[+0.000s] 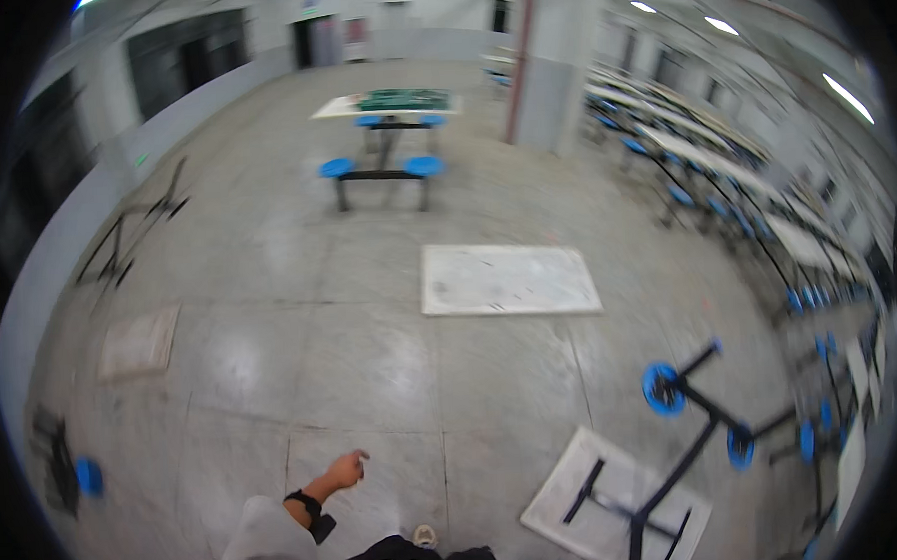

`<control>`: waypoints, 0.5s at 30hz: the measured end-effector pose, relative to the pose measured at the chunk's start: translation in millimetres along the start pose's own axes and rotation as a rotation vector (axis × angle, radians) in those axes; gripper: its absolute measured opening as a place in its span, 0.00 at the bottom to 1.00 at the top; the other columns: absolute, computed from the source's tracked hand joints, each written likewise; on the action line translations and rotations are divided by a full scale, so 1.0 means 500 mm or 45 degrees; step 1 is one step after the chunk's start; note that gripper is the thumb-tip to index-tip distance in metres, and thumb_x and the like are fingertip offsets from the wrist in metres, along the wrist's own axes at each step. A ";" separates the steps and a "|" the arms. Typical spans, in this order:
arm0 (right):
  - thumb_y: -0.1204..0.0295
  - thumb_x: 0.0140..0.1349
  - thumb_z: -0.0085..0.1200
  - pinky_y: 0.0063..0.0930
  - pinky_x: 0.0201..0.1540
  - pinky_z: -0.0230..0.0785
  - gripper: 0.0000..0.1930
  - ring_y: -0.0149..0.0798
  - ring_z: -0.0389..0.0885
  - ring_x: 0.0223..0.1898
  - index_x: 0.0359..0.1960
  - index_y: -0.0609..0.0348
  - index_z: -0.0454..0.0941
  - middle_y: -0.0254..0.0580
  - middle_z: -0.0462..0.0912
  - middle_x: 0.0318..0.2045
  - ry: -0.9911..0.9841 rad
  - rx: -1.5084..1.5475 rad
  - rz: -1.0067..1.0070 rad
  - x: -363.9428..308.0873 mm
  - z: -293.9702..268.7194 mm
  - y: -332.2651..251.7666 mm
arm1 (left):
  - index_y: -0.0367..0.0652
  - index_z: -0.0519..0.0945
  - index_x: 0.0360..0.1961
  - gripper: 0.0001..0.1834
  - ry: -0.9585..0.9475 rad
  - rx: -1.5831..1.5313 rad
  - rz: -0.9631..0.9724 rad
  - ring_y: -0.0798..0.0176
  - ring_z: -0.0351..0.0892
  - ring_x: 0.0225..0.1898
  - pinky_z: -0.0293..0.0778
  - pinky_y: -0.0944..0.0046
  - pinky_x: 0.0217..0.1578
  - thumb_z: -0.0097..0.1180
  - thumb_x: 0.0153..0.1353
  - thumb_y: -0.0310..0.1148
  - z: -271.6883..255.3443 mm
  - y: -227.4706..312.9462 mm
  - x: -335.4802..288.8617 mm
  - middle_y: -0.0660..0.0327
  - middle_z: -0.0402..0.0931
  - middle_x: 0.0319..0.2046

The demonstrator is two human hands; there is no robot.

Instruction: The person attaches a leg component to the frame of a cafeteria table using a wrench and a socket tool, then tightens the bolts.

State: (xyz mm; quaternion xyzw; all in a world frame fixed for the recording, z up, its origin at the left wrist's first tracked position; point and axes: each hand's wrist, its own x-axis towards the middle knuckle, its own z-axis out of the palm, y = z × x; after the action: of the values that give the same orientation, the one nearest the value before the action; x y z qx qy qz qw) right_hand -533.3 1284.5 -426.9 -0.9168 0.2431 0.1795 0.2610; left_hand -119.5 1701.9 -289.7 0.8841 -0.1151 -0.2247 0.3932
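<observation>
My left hand [347, 471] reaches forward over the bare floor at the lower middle, with a dark band on its wrist. One finger points outward and the others look loosely curled; nothing shows in the hand. My right hand is out of the picture. Off to the right lies an overturned table: its white top [559, 510] is flat on the floor, and its black frame [693, 452] stands up from it with round blue seats [663, 389].
Ahead, a loose white tabletop [509, 280] lies on the floor. Beyond it stands a table with blue seats [337, 169] and green things [405, 100] on top. A black frame [126, 234] and a board [139, 344] lie left. A pillar [550, 75] and table rows [713, 158] stand right.
</observation>
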 end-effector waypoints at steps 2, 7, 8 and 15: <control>0.58 0.51 0.53 0.42 0.42 0.67 0.17 0.48 0.77 0.38 0.36 0.56 0.78 0.53 0.79 0.36 -0.080 -0.311 -0.184 0.045 -0.151 -0.095 | 0.42 0.74 0.41 0.14 0.122 -0.217 -0.090 0.55 0.77 0.26 0.72 0.56 0.31 0.41 0.54 0.28 -0.065 -0.025 0.006 0.57 0.77 0.21; 0.50 0.48 0.55 0.38 0.38 0.70 0.17 0.47 0.79 0.33 0.29 0.49 0.80 0.45 0.81 0.27 -0.096 -0.528 -0.708 0.428 -0.250 -0.027 | 0.37 0.76 0.34 0.11 0.212 -0.199 0.208 0.52 0.76 0.29 0.72 0.56 0.32 0.49 0.49 0.29 -0.206 -0.161 0.095 0.53 0.78 0.26; 0.66 0.49 0.52 0.39 0.28 0.70 0.10 0.48 0.79 0.25 0.26 0.59 0.78 0.51 0.79 0.25 -0.191 -0.437 -0.652 0.342 -0.283 -0.295 | 0.38 0.76 0.28 0.08 0.251 -0.001 0.028 0.52 0.76 0.31 0.71 0.55 0.33 0.50 0.47 0.30 -0.184 -0.299 0.014 0.54 0.77 0.26; 0.68 0.55 0.45 0.23 0.22 0.67 0.11 0.34 0.78 0.23 0.32 0.63 0.76 0.41 0.80 0.25 -0.574 0.442 -0.039 0.563 -0.533 -0.628 | 0.49 0.80 0.15 0.06 0.049 0.942 -0.357 0.54 0.76 0.27 0.70 0.55 0.31 0.57 0.38 0.38 -0.069 -0.584 -0.257 0.59 0.77 0.19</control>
State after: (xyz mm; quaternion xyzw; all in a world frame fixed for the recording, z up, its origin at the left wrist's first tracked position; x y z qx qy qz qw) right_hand -79.8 1268.6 -219.1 -0.7990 0.1922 0.3306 0.4641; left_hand -206.8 1966.5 -448.1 0.9773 -0.0590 -0.2029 0.0156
